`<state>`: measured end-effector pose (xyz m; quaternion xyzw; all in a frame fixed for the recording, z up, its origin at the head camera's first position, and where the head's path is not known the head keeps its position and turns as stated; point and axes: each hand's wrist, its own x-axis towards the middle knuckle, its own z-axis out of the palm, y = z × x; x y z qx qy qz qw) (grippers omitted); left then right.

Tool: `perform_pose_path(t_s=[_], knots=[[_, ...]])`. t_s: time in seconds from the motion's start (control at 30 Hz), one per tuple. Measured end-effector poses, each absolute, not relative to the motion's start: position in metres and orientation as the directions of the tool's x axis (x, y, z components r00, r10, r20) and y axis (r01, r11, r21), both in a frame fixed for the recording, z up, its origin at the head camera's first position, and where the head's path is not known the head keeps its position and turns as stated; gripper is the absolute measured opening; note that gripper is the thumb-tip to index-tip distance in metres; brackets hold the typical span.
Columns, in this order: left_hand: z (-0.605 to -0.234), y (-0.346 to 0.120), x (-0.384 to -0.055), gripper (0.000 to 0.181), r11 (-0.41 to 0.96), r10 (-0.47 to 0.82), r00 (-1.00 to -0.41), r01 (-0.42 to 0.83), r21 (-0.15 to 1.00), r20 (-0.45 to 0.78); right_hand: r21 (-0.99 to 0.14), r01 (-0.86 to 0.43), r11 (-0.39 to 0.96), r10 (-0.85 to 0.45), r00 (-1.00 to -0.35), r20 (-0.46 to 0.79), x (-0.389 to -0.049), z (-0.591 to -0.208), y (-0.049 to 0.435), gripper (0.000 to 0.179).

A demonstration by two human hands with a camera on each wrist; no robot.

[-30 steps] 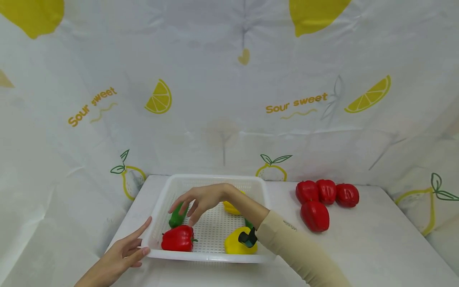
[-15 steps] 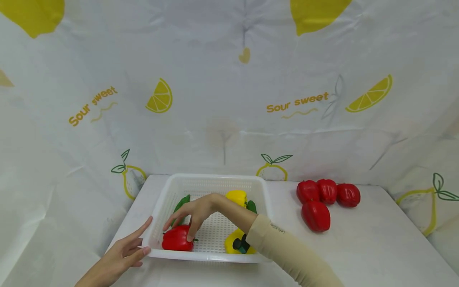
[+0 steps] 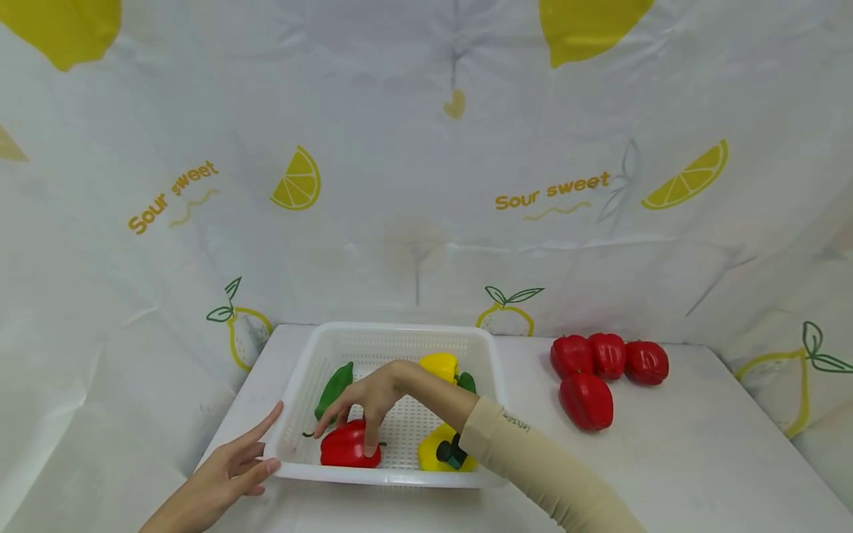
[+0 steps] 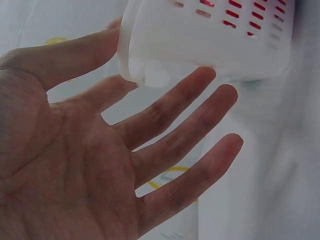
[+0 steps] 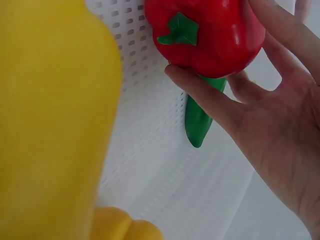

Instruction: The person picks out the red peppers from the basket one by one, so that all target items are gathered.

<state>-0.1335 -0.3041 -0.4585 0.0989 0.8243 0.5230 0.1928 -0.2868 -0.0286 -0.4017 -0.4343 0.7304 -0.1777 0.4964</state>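
My right hand [image 3: 373,396] reaches into a white slotted plastic basket [image 3: 393,478] and grips a red bell pepper [image 3: 343,447], thumb on one side and fingers on the other. In the right wrist view, the pepper's green stem [image 5: 181,31] points away from the palm. A long green pepper [image 3: 335,391] lies behind it in the basket. My left hand [image 3: 223,474] touches the basket's front left corner; in the left wrist view, its thumb and index finger meet the rim [image 4: 127,45], and the other fingers stretch out loosely below.
Inside the basket's right half lie two yellow bell peppers [image 3: 436,364] [image 3: 429,453] and a green one [image 3: 467,383], partly hidden by the right arm. Several red bell peppers [image 3: 586,401] sit on the white table to the right. A lemon-print sheet [image 3: 413,185] hangs behind.
From above the basket, my right hand has come down onto the red bell pepper and shifted it to the right. My left hand has stayed at the corner.
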Motion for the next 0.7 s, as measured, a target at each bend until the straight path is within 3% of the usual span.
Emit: perform_pose_path(t_s=[0.2,0.4,0.7], knots=[[-0.459,-0.304,-0.133,0.080,0.427,0.361,-0.906,-0.051,0.903,-0.222,-0.643,-0.501,0.580,-0.773,-0.090,-0.627,-0.288,-0.401,-0.024,0.082],[-0.460,-0.306,-0.133,0.079,0.412,0.388,-0.902,-0.016,0.911,-0.191,-0.654,-0.462,0.599,-0.759,-0.067,-0.648,-0.287,-0.398,-0.017,0.083],[-0.459,-0.306,-0.134,0.078,0.416,0.398,-0.901,0.008,0.909,-0.174,-0.710,-0.466,0.528,-0.817,-0.050,-0.574,-0.290,-0.390,-0.005,0.086]])
